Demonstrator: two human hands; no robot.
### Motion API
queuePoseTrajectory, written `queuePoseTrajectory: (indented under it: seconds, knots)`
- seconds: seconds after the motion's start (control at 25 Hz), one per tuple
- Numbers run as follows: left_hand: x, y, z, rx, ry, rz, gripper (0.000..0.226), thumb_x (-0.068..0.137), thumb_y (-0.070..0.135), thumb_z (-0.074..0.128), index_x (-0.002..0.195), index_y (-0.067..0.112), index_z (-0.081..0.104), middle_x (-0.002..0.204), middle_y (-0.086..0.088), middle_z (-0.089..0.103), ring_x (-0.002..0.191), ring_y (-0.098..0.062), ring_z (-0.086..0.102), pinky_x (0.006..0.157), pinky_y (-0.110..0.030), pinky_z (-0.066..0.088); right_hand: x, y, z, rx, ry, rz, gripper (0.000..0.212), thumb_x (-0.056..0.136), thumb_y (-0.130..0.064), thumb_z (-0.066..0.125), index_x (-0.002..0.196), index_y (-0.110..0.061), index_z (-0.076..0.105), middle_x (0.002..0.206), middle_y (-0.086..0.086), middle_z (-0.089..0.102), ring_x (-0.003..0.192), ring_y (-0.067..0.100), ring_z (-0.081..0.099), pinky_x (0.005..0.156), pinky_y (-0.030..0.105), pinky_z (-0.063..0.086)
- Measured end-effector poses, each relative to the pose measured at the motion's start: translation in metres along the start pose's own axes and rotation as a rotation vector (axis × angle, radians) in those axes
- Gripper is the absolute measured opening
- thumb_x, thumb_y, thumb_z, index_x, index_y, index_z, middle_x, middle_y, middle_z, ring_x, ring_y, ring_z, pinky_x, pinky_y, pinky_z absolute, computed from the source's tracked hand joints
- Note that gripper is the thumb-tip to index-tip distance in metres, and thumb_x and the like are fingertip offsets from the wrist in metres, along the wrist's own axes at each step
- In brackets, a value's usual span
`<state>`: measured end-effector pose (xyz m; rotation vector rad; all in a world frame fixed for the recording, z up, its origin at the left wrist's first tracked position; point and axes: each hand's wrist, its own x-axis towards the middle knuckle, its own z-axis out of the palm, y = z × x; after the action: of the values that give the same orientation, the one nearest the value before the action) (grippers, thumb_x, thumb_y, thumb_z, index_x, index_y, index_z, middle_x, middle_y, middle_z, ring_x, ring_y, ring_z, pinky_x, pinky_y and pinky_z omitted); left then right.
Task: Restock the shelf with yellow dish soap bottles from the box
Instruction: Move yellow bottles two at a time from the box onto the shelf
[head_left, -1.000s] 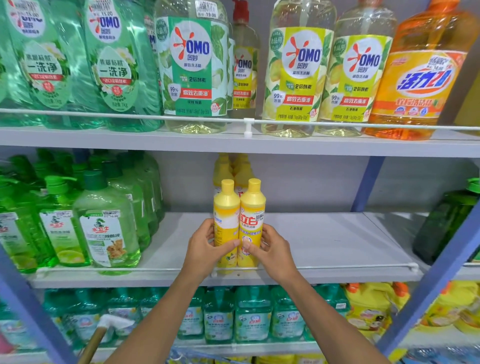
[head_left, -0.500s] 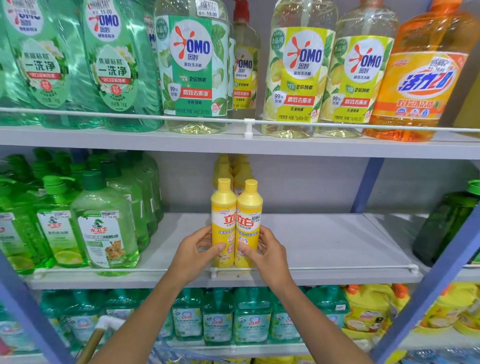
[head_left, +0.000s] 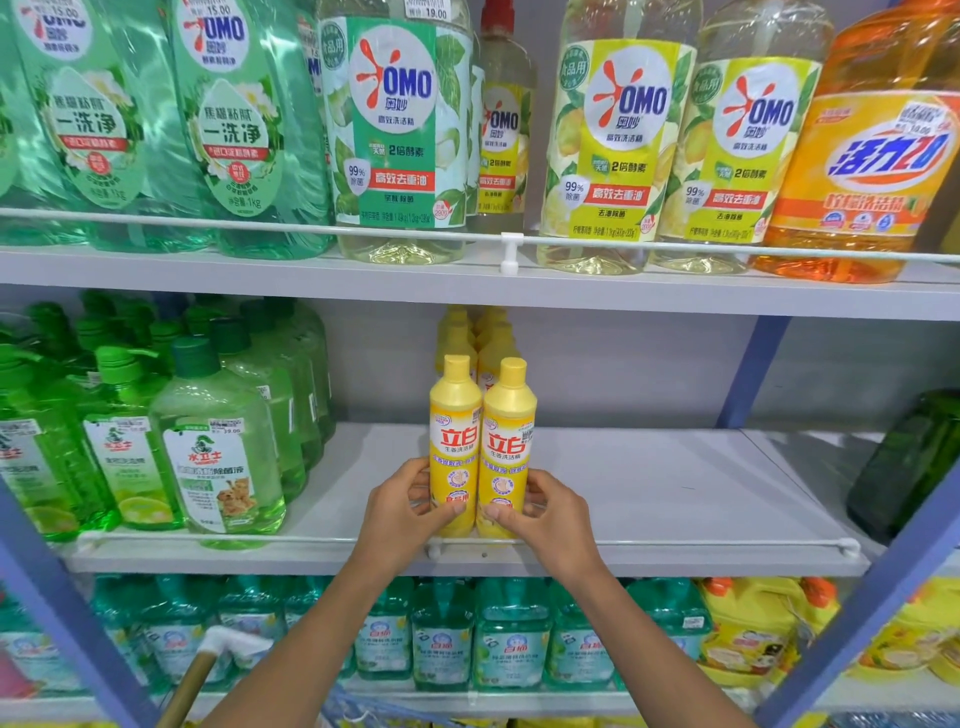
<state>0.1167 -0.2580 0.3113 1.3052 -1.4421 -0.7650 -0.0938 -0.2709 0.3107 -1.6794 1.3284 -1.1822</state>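
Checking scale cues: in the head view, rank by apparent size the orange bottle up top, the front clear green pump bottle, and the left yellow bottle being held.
1. Orange bottle, though cropped.
2. Green pump bottle.
3. Yellow bottle, slimmest. Differing distances make true sizes unsure.

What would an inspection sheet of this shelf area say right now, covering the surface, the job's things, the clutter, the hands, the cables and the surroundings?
Surface: middle shelf, grey, bare to the right of the hands, white rail along its front.
Job's things: two yellow bottles upright side by side at the shelf front, labels facing out; more yellow bottles lined up behind them.
Clutter: nothing seen loose on the shelf.
Hands: left hand grips the left bottle, right hand grips the right one.
Cables: nothing seen.
Surroundings: green bottles to the left, a dark green bottle at far right, large bottles on the shelf above, teal bottles below. The box is not in view.
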Motion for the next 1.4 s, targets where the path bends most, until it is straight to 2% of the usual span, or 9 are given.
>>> queuePoseTrajectory:
  seconds: [0.16, 0.24, 0.4, 0.52, 0.6, 0.76, 0.92, 1.4]
  knots:
    - [0.003, -0.001, 0.001, 0.036, 0.006, -0.014, 0.055, 0.072, 0.025, 0.089, 0.121, 0.018, 0.065, 0.108, 0.009, 0.074, 0.096, 0.000, 0.069, 0.083, -0.020, 0.058, 0.005, -0.001, -0.001, -0.002, -0.030, 0.027, 0.058, 0.075, -0.024, 0.089, 0.125, -0.013, 0.063, 0.106, -0.015, 0.069, 0.095, -0.014, 0.064, 0.078, 0.009, 0.053]
    - [0.002, -0.002, 0.002, 0.046, 0.006, -0.021, 0.057, 0.070, 0.023, 0.091, 0.121, 0.017, 0.065, 0.105, 0.009, 0.075, 0.093, 0.000, 0.070, 0.081, -0.018, 0.058, 0.005, -0.002, 0.000, -0.014, -0.024, 0.027, 0.059, 0.075, -0.025, 0.088, 0.127, -0.013, 0.062, 0.107, -0.015, 0.069, 0.095, -0.016, 0.063, 0.077, 0.006, 0.051]
    - [-0.001, -0.003, 0.012, 0.123, 0.078, -0.009, 0.061, 0.067, 0.023, 0.092, 0.121, 0.018, 0.065, 0.105, 0.009, 0.074, 0.091, -0.003, 0.070, 0.085, -0.029, 0.060, 0.000, 0.004, 0.010, -0.138, 0.011, 0.024, 0.066, 0.074, -0.036, 0.089, 0.130, -0.019, 0.059, 0.112, -0.010, 0.072, 0.097, -0.002, 0.068, 0.085, 0.015, 0.056]
    - [-0.002, -0.006, 0.015, 0.142, 0.141, -0.008, 0.061, 0.066, 0.027, 0.093, 0.118, 0.022, 0.062, 0.107, 0.009, 0.070, 0.096, -0.003, 0.066, 0.084, -0.029, 0.060, -0.001, 0.008, 0.017, -0.222, 0.072, 0.026, 0.063, 0.074, -0.044, 0.087, 0.126, -0.021, 0.059, 0.110, -0.009, 0.073, 0.095, 0.004, 0.069, 0.085, 0.027, 0.060]
    - [-0.001, -0.007, 0.016, 0.170, 0.157, 0.001, 0.057, 0.066, 0.029, 0.093, 0.114, 0.022, 0.063, 0.105, 0.009, 0.070, 0.095, -0.004, 0.066, 0.081, -0.028, 0.060, 0.002, 0.009, 0.020, -0.223, 0.077, 0.030, 0.061, 0.075, -0.044, 0.086, 0.125, -0.021, 0.060, 0.109, -0.008, 0.073, 0.094, 0.006, 0.070, 0.085, 0.030, 0.061]
    - [0.009, -0.006, 0.020, 0.173, 0.176, -0.021, 0.052, 0.067, 0.023, 0.092, 0.111, 0.022, 0.065, 0.099, 0.012, 0.072, 0.089, -0.002, 0.068, 0.081, -0.028, 0.060, 0.016, 0.014, 0.022, -0.191, 0.090, 0.033, 0.056, 0.073, -0.041, 0.088, 0.120, -0.021, 0.064, 0.106, -0.010, 0.074, 0.092, 0.005, 0.070, 0.083, 0.034, 0.062]
    - [0.026, -0.009, 0.028, 0.178, 0.200, -0.049, 0.051, 0.068, 0.023, 0.092, 0.111, 0.022, 0.065, 0.100, 0.009, 0.073, 0.089, -0.006, 0.069, 0.083, -0.034, 0.061, 0.033, 0.016, 0.025, -0.198, 0.107, 0.059, 0.051, 0.074, -0.039, 0.088, 0.117, -0.021, 0.066, 0.105, -0.007, 0.074, 0.091, 0.007, 0.070, 0.082, 0.033, 0.061]
    - [0.040, -0.010, 0.035, 0.213, 0.218, -0.066, 0.055, 0.071, 0.028, 0.090, 0.119, 0.018, 0.064, 0.108, 0.003, 0.073, 0.093, -0.011, 0.069, 0.086, -0.032, 0.059, 0.051, 0.020, 0.026, -0.202, 0.093, 0.076, 0.057, 0.076, -0.042, 0.086, 0.123, -0.018, 0.065, 0.110, -0.004, 0.074, 0.094, 0.012, 0.071, 0.087, 0.036, 0.061]
